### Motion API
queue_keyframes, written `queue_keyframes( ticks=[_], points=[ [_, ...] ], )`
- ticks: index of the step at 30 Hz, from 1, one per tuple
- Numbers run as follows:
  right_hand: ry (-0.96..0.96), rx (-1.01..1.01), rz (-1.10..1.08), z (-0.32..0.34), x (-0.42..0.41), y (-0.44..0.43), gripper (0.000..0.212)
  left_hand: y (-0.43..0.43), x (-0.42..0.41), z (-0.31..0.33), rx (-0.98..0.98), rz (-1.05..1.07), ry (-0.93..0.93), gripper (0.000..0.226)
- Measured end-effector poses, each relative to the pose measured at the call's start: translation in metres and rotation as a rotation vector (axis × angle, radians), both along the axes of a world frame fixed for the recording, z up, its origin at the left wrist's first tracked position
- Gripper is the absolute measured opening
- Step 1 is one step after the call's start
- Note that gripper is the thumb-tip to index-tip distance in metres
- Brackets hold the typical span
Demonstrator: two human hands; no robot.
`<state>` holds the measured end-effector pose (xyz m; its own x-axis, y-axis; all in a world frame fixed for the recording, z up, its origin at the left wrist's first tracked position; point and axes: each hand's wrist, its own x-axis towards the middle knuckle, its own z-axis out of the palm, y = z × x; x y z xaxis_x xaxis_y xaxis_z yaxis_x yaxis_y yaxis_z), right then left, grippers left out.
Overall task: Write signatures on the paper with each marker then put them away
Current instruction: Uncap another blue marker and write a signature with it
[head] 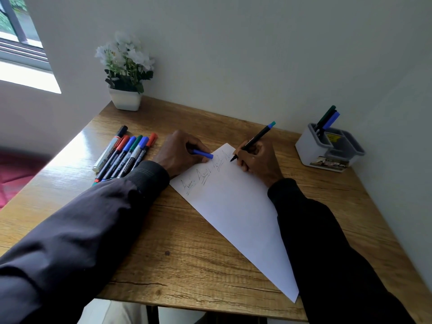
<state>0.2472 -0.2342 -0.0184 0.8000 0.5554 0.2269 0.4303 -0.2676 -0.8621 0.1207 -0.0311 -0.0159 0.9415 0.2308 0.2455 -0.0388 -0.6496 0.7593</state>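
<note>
A white sheet of paper (236, 213) lies slanted on the wooden table (187, 260), with a few signatures along its upper left edge. My right hand (259, 160) grips a black marker (253, 141) with a blue end, its tip touching the paper beside the last signature. My left hand (180, 153) rests at the paper's top corner and holds a blue marker cap (203, 154). Several capped markers (126, 155) in red, blue, green and black lie side by side left of that hand.
A grey and white organizer (327, 148) at the far right holds two or three markers (327, 119) upright. A white pot of white flowers (126, 73) stands at the back left corner, against the wall. A window is at the upper left.
</note>
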Motion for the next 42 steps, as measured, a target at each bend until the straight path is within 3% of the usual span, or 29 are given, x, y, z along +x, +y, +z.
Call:
queue_keyframes(
  ticks=[12,19,35,42],
  points=[
    [-0.084,-0.036,0.001,-0.005,0.004,0.001,0.018,-0.001,-0.001,0.001,-0.01,-0.007,0.012,0.015],
    [-0.088,0.026,-0.217,-0.004,0.009,0.004,0.023,0.001,-0.001,0.001,0.001,-0.016,-0.004,0.016],
    [-0.064,-0.017,0.043,-0.005,0.008,0.001,0.017,0.0,-0.001,0.0,0.002,-0.017,0.008,0.015],
    [-0.117,0.076,-0.186,-0.006,0.012,0.002,0.027,0.002,0.001,-0.002,-0.005,-0.022,0.004,0.016]
  ],
)
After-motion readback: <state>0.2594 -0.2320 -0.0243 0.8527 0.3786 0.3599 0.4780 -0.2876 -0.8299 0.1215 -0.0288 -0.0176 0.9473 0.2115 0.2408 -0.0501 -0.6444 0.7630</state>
